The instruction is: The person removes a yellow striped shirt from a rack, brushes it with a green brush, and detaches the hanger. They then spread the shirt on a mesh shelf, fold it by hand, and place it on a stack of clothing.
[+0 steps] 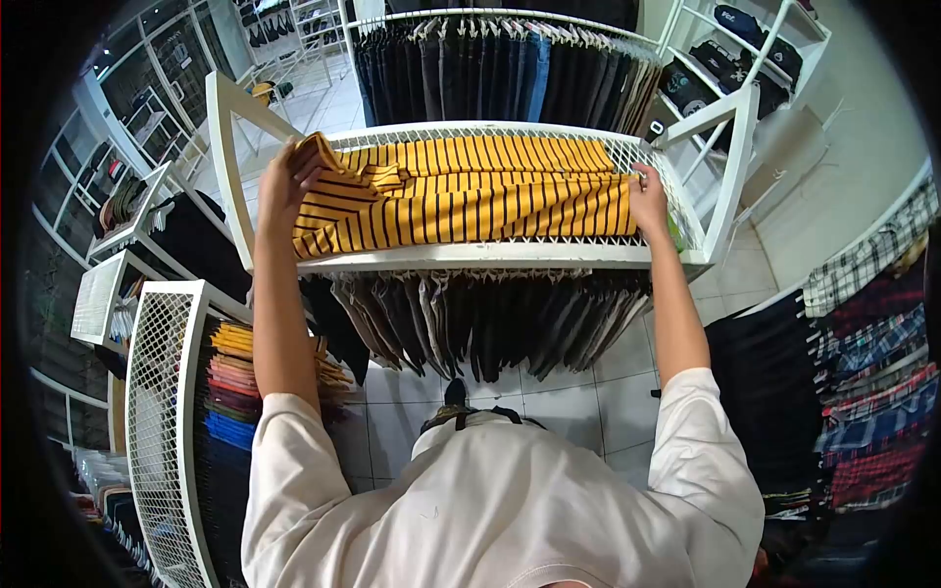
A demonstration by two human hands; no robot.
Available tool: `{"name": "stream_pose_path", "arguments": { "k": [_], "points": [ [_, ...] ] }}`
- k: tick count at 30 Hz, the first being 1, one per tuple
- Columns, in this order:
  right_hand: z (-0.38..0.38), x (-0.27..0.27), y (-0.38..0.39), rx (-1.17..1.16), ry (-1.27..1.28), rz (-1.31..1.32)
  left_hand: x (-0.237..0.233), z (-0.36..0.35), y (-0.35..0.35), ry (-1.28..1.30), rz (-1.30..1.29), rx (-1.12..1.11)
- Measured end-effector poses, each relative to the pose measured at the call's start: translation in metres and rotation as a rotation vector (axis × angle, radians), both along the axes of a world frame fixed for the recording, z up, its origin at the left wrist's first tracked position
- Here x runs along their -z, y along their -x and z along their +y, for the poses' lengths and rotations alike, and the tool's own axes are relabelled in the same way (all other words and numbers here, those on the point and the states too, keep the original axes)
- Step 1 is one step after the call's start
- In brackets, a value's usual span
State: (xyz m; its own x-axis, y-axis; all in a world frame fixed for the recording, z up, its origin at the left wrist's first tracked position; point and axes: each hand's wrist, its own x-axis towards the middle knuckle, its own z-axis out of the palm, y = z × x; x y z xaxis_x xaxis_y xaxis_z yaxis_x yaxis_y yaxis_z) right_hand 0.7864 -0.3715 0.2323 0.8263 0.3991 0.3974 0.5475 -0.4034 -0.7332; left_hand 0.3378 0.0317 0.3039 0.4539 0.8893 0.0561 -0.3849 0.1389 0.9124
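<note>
A yellow shirt with thin black stripes (pixel 470 196) lies spread across the top of a white wire-mesh rack (pixel 490 257). My left hand (pixel 284 181) grips the shirt's left end, where the fabric is bunched and folded over. My right hand (pixel 649 201) presses down on the shirt's right edge, fingers closed around the cloth. Both arms reach forward over the rack from short white sleeves.
Dark garments (pixel 480 323) hang below the rack top. Another rail of dark trousers (pixel 500 73) stands behind. A white mesh shelf with folded coloured clothes (pixel 230 392) is at my left, plaid shirts (pixel 872 372) at my right. White tiled floor (pixel 569 402) lies below.
</note>
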Motion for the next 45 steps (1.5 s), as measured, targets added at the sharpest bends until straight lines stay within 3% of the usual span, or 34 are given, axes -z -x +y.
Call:
{"name": "stream_pose_path", "arguments": {
  "k": [3,5,6,9,11,13,15,17,20,24,27,32,35,38,45],
  "points": [
    [0.028,0.002,-0.017,0.030,0.131,-0.062,0.001,0.018,-0.034,-0.043,0.065,-0.012],
    [0.042,0.023,-0.038,0.057,0.258,-0.080,0.009,0.023,-0.047,-0.101,0.201,0.109],
    [0.045,0.039,-0.045,0.102,0.302,-0.199,0.014,0.019,-0.054,-0.155,0.314,0.066],
    [0.045,0.016,0.016,0.162,0.284,-0.358,0.018,-0.026,-0.029,-0.415,0.415,-0.041],
    [0.043,0.022,0.039,0.091,0.259,-0.342,0.049,-0.035,0.008,-0.659,0.656,-0.178],
    [0.043,0.030,0.065,0.010,0.220,-0.301,0.070,-0.058,0.049,-0.691,0.941,-0.416],
    [0.040,0.034,0.086,0.011,0.341,-0.345,0.107,-0.062,0.077,-0.864,1.187,-0.798],
    [0.038,0.035,0.101,0.072,0.426,-0.341,0.118,-0.066,0.089,-0.881,1.325,-0.871],
    [0.030,0.042,0.094,0.152,0.535,-0.276,0.129,-0.057,0.092,-0.910,1.253,-0.910],
    [0.020,0.047,0.083,0.104,0.515,-0.311,0.108,-0.069,0.071,-0.924,1.271,-1.017],
    [0.015,0.035,0.072,0.021,0.296,-0.349,0.089,-0.114,0.004,-1.035,1.022,-0.903],
    [0.035,0.000,0.004,-0.086,0.191,-0.301,0.086,-0.236,-0.153,-1.105,0.587,-0.058],
    [0.063,0.015,-0.071,-0.194,0.276,-0.182,0.097,-0.283,-0.237,-1.232,0.436,0.095],
    [0.085,0.027,-0.121,-0.223,0.344,-0.281,0.098,-0.309,-0.293,-1.326,0.439,0.140],
    [0.110,0.024,-0.140,-0.184,0.453,-0.261,0.115,-0.319,-0.339,-1.357,0.526,0.187]
  ]
}}
